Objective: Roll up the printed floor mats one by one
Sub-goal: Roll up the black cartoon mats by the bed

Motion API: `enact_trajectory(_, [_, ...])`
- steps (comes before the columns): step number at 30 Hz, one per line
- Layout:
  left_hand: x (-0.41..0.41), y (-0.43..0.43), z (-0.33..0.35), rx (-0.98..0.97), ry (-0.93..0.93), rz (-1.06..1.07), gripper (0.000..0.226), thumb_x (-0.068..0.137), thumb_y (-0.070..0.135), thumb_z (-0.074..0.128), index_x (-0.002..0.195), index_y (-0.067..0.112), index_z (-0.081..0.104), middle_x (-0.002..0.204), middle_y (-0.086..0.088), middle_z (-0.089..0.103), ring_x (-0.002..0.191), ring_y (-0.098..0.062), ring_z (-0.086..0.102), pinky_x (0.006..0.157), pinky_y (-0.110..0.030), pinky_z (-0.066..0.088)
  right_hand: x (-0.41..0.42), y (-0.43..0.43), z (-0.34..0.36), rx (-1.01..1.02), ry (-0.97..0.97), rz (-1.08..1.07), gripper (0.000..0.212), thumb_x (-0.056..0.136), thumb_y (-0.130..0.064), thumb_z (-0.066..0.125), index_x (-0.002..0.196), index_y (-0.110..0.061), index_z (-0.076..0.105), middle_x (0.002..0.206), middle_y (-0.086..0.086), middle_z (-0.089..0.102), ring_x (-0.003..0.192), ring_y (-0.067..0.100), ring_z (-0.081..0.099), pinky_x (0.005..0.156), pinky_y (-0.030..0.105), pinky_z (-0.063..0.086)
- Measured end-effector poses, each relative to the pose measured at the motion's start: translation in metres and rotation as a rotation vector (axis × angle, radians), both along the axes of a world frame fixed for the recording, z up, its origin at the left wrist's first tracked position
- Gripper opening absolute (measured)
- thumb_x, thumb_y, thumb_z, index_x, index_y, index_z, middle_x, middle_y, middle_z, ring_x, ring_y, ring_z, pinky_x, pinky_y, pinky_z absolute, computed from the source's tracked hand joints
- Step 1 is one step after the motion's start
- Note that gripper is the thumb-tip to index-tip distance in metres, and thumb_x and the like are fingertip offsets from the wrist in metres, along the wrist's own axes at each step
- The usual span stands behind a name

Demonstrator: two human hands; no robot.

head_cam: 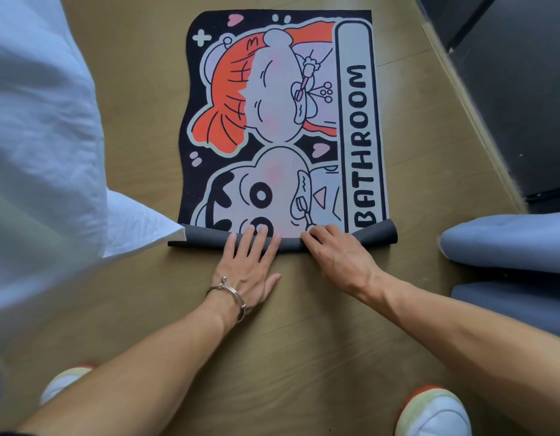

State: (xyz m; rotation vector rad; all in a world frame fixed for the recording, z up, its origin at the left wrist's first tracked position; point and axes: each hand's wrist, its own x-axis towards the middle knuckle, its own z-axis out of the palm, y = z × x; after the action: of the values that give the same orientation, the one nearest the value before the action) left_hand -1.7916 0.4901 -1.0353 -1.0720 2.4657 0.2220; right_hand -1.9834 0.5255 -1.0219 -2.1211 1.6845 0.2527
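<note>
Fingers [248, 239] of the left hand [250, 267] are straight, pressing flat on the turned-over edge [203, 238] of the printed floor mat [272, 121]. Fingers [318, 235] of the right hand [333, 254] are curled, pinching the same grey fold just beside them. Beyond the fingers the mat lies flat, print up, on the wood floor [304, 341], so only the first turn is started. Next move, likely: both hands push the fold away evenly, keeping it tight and square.

The rolled dark-grey near edge [209, 239] of the cartoon-printed floor mat [304, 121] hid the print beneath; crumpled white cloth [52, 136] overlapped the roll's left end.
</note>
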Motion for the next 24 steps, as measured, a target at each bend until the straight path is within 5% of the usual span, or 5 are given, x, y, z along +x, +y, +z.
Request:
enact_trajectory(3, [-0.008, -0.003, -0.001, 0.035, -0.092, 0.021, 0.071, 0.096, 0.057, 0.016, 0.149, 0.02, -0.012, 0.159, -0.012, -0.004, 0.145, -0.033, 0.002, 0.114, -0.053, 0.004, 0.0, 0.005, -0.005, -0.042, 0.053, -0.023, 0.037, 0.09, -0.01, 0.046, 0.127, -0.006, 0.048, 0.117, 0.013, 0.055, 0.101, 0.033, 0.053, 0.078, 0.052, 0.048])
enact_trajectory(5, [-0.011, -0.006, 0.003, 0.05, -0.131, 0.042, 0.072, 0.096, 0.057, 0.017, 0.148, 0.022, -0.018, 0.158, -0.009, -0.013, 0.145, -0.032, -0.006, 0.114, -0.054, 0.0, 0.002, 0.008, -0.006, -0.019, 0.137, -0.059, 0.041, 0.095, -0.026, 0.046, 0.134, -0.012, 0.042, 0.123, 0.011, 0.053, 0.106, 0.031, 0.052, 0.089, 0.055, 0.041])
enact_trajectory(8, [-0.01, -0.009, 0.003, 0.042, -0.12, 0.032, 0.07, 0.097, 0.056, 0.017, 0.149, 0.024, -0.017, 0.158, -0.009, -0.011, 0.145, -0.033, -0.003, 0.113, -0.054, 0.007, -0.009, 0.01, -0.005, -0.004, 0.22, -0.113, 0.041, 0.099, -0.048, 0.031, 0.124, -0.017, 0.042, 0.117, 0.009, 0.052, 0.101, 0.027, 0.051, 0.094, 0.05, 0.036])
enact_trajectory(12, [-0.01, -0.011, 0.005, 0.062, -0.134, 0.027, 0.07, 0.097, 0.056, 0.017, 0.148, 0.025, -0.017, 0.158, -0.01, -0.011, 0.145, -0.033, -0.002, 0.112, -0.054, 0.012, -0.03, 0.006, -0.002, 0.06, 0.301, -0.119, 0.047, 0.096, -0.06, 0.02, 0.108, -0.019, 0.039, 0.105, 0.004, 0.05, 0.089, 0.021, 0.047, 0.08, 0.039, 0.039])
enact_trajectory(24, [-0.013, -0.004, 0.008, 0.087, -0.154, 0.08, 0.071, 0.098, 0.055, 0.02, 0.148, 0.024, -0.019, 0.158, -0.012, -0.011, 0.144, -0.037, -0.003, 0.112, -0.055, 0.012, -0.051, -0.017, 0.006, 0.227, 0.178, -0.13, 0.061, 0.085, -0.074, 0.033, 0.104, -0.018, 0.047, 0.103, 0.004, 0.056, 0.091, 0.022, 0.057, 0.075, 0.036, 0.044])
